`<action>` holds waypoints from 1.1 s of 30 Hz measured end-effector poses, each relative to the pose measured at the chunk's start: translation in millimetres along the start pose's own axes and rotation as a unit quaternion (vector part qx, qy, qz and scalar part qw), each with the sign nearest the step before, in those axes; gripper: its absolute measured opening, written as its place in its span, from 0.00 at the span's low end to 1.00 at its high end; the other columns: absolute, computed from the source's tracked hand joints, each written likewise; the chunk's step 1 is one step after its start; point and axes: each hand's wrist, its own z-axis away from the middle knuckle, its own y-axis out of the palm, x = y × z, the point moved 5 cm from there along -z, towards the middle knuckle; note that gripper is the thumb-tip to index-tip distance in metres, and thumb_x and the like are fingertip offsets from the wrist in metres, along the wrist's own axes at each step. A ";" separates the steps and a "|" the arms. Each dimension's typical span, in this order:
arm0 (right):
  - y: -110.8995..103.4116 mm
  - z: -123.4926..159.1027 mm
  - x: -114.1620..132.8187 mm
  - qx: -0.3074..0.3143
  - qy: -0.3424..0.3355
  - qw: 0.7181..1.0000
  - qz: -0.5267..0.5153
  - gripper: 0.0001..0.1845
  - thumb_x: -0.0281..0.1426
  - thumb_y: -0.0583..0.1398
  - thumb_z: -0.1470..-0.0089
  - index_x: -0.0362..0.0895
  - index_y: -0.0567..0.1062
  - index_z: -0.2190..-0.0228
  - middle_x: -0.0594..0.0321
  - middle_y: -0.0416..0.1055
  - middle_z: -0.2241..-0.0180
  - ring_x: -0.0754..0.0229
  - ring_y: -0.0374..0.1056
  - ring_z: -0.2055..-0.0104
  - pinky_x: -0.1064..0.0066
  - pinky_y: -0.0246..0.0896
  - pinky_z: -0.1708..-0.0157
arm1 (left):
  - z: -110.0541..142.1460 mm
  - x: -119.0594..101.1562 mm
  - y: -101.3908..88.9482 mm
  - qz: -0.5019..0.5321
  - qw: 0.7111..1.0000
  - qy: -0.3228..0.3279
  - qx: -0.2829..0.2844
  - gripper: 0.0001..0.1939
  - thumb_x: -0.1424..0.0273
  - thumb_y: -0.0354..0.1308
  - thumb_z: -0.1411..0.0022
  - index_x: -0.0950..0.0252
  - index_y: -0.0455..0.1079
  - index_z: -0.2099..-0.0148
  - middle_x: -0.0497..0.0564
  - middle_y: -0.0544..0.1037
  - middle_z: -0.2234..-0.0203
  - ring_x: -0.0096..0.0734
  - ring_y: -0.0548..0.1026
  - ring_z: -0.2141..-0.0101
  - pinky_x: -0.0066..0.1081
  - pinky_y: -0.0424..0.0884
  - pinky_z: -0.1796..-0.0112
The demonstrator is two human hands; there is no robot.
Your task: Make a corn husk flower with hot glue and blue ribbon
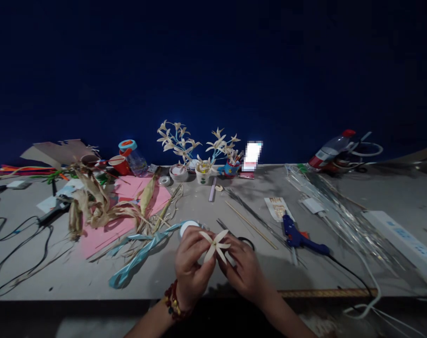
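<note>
A cream flower (215, 245) with several narrow, pointed petals is between my hands above the table's front edge, its face turned up toward me. My left hand (193, 260), with a beaded bracelet at the wrist, pinches it from the left. From the right, my right hand (244, 270) has its fingers closed at the petals. Any stem below the bloom is hidden by the fingers. Just behind the hands lie scissors (247, 242), partly covered, and a white roll (189, 227). A twisted light-blue strip (143, 251) stretches out to the left.
Dried husks (97, 204) lie over pink sheets (111, 237) at left. Behind stand flower sprays in a white cup (203, 174) and a lit phone (252, 156). To the right are a blue glue gun (301, 239) with its cord, thin wires, clear wrapping (340, 213) and a power strip (403, 239).
</note>
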 end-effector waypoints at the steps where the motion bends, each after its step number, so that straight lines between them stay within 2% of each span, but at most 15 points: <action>1: -0.1 -0.2 0.0 0.001 -0.002 1.000 0.001 0.12 0.26 0.53 0.40 0.47 0.73 0.57 0.56 0.77 0.65 0.53 0.75 0.60 0.65 0.71 0.60 | -0.3 -0.1 0.0 0.002 1.000 0.001 -0.002 0.12 0.77 0.57 0.38 0.60 0.74 0.54 0.54 0.79 0.64 0.39 0.75 0.62 0.42 0.71 0.59; 8: 0.7 1.0 -1.4 -0.001 -0.013 1.000 0.006 0.15 0.26 0.53 0.39 0.46 0.72 0.52 0.54 0.78 0.59 0.53 0.75 0.57 0.66 0.71 0.59 | -0.8 0.4 2.4 0.003 1.000 -0.009 0.017 0.13 0.79 0.56 0.39 0.63 0.74 0.54 0.54 0.79 0.63 0.39 0.75 0.62 0.40 0.70 0.59; 13: 2.4 7.6 -5.5 -0.011 -0.020 0.999 0.048 0.15 0.27 0.53 0.38 0.46 0.72 0.51 0.53 0.79 0.58 0.53 0.75 0.55 0.64 0.72 0.57 | -2.8 -0.6 4.7 -0.001 0.999 -0.028 0.032 0.10 0.78 0.55 0.38 0.64 0.74 0.57 0.54 0.78 0.65 0.39 0.75 0.62 0.40 0.70 0.59; 18: 3.3 6.6 -3.5 -0.001 -0.025 0.998 0.054 0.16 0.27 0.52 0.37 0.46 0.70 0.49 0.54 0.78 0.57 0.53 0.74 0.52 0.63 0.71 0.55 | -4.7 -0.9 5.0 -0.004 0.999 -0.046 0.024 0.06 0.76 0.55 0.37 0.65 0.73 0.61 0.54 0.77 0.68 0.38 0.74 0.64 0.39 0.70 0.60; 21: 2.6 3.9 -2.6 0.003 -0.003 1.000 0.026 0.12 0.27 0.52 0.37 0.47 0.70 0.54 0.55 0.77 0.58 0.54 0.74 0.55 0.65 0.70 0.56 | -4.1 1.4 5.9 0.007 0.997 -0.070 0.033 0.07 0.75 0.53 0.35 0.64 0.73 0.62 0.54 0.76 0.69 0.38 0.74 0.64 0.39 0.70 0.59; 26: 4.1 4.9 -7.4 0.002 0.047 0.999 -0.018 0.07 0.27 0.51 0.37 0.47 0.68 0.65 0.62 0.71 0.68 0.58 0.70 0.65 0.69 0.65 0.65 | -1.2 7.3 8.5 0.005 0.995 -0.092 0.047 0.09 0.76 0.51 0.34 0.64 0.73 0.62 0.53 0.77 0.70 0.37 0.74 0.65 0.39 0.69 0.57; 33: 8.0 9.8 -14.6 0.011 0.111 0.989 -0.095 0.08 0.30 0.52 0.36 0.46 0.66 0.69 0.66 0.67 0.71 0.61 0.65 0.69 0.70 0.60 0.67 | 1.3 10.5 6.9 -0.028 0.995 -0.097 0.027 0.07 0.77 0.54 0.35 0.63 0.73 0.60 0.51 0.79 0.67 0.34 0.76 0.63 0.35 0.69 0.55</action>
